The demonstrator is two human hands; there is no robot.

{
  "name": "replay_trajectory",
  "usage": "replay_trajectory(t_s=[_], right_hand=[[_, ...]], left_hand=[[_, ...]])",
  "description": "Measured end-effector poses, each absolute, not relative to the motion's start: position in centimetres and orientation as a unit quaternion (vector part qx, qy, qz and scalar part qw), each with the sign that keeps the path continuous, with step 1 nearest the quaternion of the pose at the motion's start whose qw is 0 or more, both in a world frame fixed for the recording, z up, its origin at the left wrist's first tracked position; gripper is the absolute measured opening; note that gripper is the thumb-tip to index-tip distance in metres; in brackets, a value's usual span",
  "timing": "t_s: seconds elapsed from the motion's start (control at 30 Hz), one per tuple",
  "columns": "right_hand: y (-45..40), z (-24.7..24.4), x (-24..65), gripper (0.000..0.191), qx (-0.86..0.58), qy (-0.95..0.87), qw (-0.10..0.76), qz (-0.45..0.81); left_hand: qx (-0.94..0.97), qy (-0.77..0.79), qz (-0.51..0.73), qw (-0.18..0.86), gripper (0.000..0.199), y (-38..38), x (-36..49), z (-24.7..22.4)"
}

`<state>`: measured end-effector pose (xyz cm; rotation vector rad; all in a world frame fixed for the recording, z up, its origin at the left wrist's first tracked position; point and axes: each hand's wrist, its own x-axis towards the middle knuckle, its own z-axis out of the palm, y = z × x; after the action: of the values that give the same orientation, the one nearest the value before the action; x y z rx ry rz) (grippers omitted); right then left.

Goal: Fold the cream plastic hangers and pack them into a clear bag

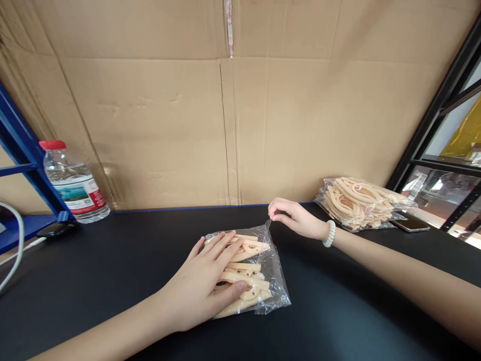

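Observation:
A clear plastic bag (276, 281) lies flat on the black table, with several pale cream, flat shaped pieces (253, 288) inside it. My left hand (208, 281) rests on the bag's left part, palm down with the fingers spread, and covers some of the pieces. At the bag's upper right corner, my right hand (295, 218) pinches the edge of the plastic and holds it slightly raised. A pale beaded band circles the right wrist. What the pieces are cannot be made out.
Filled bags of similar pieces (353, 200) are piled at the back right, beside a phone (411, 222). A water bottle (75, 188) with a red cap stands at the back left, near a black mouse (56, 229). Cardboard (169, 125) walls off the table's (124, 265) far edge.

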<state>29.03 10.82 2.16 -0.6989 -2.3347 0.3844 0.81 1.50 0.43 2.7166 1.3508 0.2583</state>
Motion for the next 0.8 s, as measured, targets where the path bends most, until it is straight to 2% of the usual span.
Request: replay_trajectory(t_s=[0.17, 0.3, 0.43, 0.57, 0.67, 0.8], right_hand=[[10.2, 1.2, 30.5, 0.02, -0.275, -0.89, 0.338, 0.137], [8.8, 1.8, 30.3, 0.009, -0.291, -0.877, 0.353, 0.147], [6.1, 4.7, 27.9, 0.027, -0.237, -0.899, 0.357, 0.094], [4.8, 6.6, 25.2, 0.019, -0.131, -0.961, 0.213, 0.114], [5.3, 6.1, 24.0, 0.02, -0.125, -0.981, 0.106, 0.099], [5.9, 5.3, 23.3, 0.023, -0.134, -0.987, 0.052, 0.072]], left_hand=[[0.893, 0.44, 0.09, 0.046, 0.07, 1.6, 0.8, 0.3], [0.892, 0.441, 0.099, 0.033, 0.07, 1.7, 0.9, 0.2], [0.89, 0.444, 0.093, 0.03, 0.071, 1.6, 1.0, 0.3], [0.894, 0.437, 0.094, 0.034, 0.069, 1.4, 1.3, 0.8], [0.896, 0.433, 0.094, 0.035, 0.067, 1.3, 1.4, 1.0], [0.897, 0.431, 0.094, 0.028, 0.069, 1.3, 1.3, 0.7]])
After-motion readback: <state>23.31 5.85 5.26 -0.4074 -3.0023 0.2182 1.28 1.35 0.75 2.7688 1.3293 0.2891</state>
